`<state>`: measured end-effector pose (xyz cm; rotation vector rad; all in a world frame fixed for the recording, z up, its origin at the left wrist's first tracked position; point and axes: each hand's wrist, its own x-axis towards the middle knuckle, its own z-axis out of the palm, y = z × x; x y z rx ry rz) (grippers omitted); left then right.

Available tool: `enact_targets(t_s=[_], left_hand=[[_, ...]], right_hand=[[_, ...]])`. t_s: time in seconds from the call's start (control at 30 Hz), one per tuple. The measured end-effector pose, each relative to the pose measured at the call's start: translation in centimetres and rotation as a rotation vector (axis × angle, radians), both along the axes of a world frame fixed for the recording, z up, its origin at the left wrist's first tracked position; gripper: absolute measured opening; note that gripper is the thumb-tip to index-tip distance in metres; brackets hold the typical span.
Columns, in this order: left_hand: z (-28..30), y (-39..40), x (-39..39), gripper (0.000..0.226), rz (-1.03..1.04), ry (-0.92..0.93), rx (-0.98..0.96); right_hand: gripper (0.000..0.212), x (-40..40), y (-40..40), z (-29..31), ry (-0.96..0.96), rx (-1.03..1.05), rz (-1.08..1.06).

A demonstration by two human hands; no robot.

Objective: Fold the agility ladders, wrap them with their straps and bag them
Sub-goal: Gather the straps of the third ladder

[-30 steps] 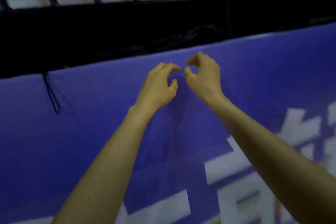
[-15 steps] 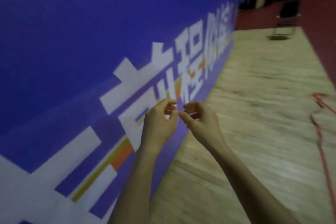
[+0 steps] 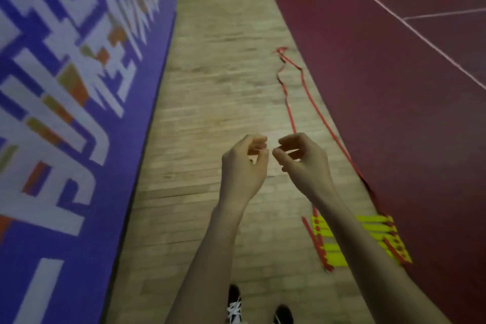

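Head: ladder [image 3: 368, 239] beside floor edge.

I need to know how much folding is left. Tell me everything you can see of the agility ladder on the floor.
The agility ladder lies flat on the wooden floor, at the person's right, partly hidden by the right forearm. Its yellow rungs, which look like plastic, are bunched close together in an overlapping stack, joined by red straps along both sides. The two straps trail away from the stack along the floor, wavy and loose, meeting at a far end. Neither hand touches it.
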<state>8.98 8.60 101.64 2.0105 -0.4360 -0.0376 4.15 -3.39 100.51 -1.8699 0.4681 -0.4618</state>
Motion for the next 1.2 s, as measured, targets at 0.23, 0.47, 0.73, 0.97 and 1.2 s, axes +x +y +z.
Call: enact_targets(t_s=[0.23,0.47,0.73,0.97,1.2], left_hand=[[-2.6,-8.9,-2.0,0.020,-0.192,0.061,0.050],[-5.6,-15.1,-1.3,0.021,-0.302,0.113,0.081],[-7.8,-23.0,-2.0,0.021,-0.289,0.188,0.093],[-16.1,-35.1,-2.8,0.022,-0.041,0.261,0.030],[-32.5,-45.3,-4.9,0.022,0.160,0.546,-0.093]], right_hand=[[0.015,-4.1,-8.1,-2.2,0.069,-0.009,-0.176],[0.013,-5.0,-13.7,-4.9,0.131,0.001,-0.287],[0.010,-5.2,-21.9,-7.7,0.185,-0.008,-0.252],[0.010,-4.4,-35.2,-14.1,0.269,-0.048,-0.086],[0.020,-5.6,-45.5,-28.8,0.407,-0.128,0.036]])
